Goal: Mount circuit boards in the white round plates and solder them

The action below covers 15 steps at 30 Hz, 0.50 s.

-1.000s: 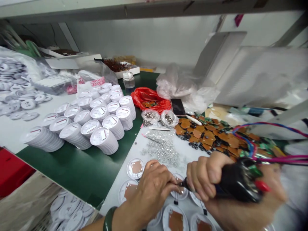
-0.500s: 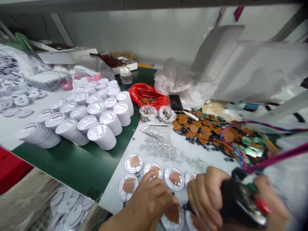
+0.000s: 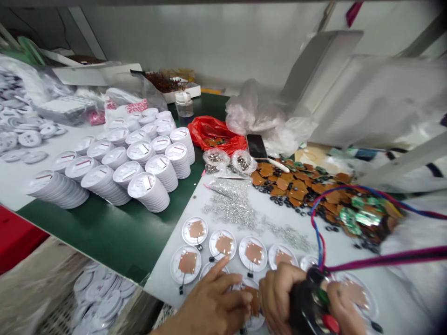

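Observation:
My right hand point(image 3: 284, 291) is wrapped around a black electric screwdriver point(image 3: 309, 302) with a green and a red button. Its tip is hidden by my fingers. My left hand point(image 3: 216, 302) lies over the near white round housings with fingers apart, the fingertips by a brown circuit board point(image 3: 254, 298) in one of them. Around both hands, several more white housings point(image 3: 253, 253) sit in rows, each with a brown board and some with a short black lead. Small silver screws point(image 3: 230, 204) are scattered just beyond them.
Stacks of white round covers point(image 3: 148, 190) stand on the green mat at left. Brown boards point(image 3: 298, 190) and small black parts are heaped at right. A red bag point(image 3: 216, 135) and a bottle point(image 3: 184, 106) are behind. A red-blue cable point(image 3: 316, 218) loops at right.
The screwdriver and my right hand have moved left and down, nearer my left hand. My left fingers have spread. More housings at right have come into sight.

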Motion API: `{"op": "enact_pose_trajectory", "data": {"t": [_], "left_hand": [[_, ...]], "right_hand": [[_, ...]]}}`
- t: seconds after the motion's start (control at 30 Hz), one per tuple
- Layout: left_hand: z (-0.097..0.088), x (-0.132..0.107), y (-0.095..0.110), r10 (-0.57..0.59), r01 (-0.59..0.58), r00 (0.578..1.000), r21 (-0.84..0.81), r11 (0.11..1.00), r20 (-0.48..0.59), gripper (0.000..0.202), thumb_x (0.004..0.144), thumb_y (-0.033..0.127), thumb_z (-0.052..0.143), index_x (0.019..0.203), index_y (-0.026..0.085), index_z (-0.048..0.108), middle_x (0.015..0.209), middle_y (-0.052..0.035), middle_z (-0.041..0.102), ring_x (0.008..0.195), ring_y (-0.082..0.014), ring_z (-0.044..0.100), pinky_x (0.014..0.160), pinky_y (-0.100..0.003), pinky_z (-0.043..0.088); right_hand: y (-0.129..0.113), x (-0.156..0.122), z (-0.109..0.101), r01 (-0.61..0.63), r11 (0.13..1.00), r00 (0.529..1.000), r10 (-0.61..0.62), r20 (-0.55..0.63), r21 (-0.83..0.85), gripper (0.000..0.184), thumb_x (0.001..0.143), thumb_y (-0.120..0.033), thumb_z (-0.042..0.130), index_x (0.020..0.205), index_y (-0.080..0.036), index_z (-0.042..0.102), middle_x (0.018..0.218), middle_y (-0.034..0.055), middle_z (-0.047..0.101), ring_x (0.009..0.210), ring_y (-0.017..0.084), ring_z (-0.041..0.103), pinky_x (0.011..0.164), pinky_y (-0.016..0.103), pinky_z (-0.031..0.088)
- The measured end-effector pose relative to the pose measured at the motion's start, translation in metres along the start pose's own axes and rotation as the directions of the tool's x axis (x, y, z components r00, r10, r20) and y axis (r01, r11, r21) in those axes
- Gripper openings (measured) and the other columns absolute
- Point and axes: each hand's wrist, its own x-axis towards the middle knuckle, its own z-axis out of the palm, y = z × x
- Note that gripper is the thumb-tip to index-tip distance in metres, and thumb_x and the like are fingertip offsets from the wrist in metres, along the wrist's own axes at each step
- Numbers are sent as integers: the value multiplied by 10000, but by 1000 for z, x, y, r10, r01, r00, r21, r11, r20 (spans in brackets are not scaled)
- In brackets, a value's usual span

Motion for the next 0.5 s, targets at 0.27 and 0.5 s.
{"op": "enact_pose_trajectory", "data": {"t": [0.27,0.5], "left_hand": [[-6,8,-1,17,-17,1000,-37,999,5,292,1052,232,537,787,244,662,829,109,723,1005,-113,640,1288,-356,145],[0,9,-1,10,-9,999,8,1000,-47,313,1055,188,510,781,259,645,800,153,733,941,-85,659,1295,-348,153]], "right_hand": [[-3,8,3,38,994,980,-18,197,-100,633,793,-835,549,595,-240,638,479,23,508,470,193,511,453,324,437],[-28,26,3,187,982,975,-187,123,9,575,846,-767,541,611,-259,676,404,-10,460,376,163,456,409,298,411]]}}
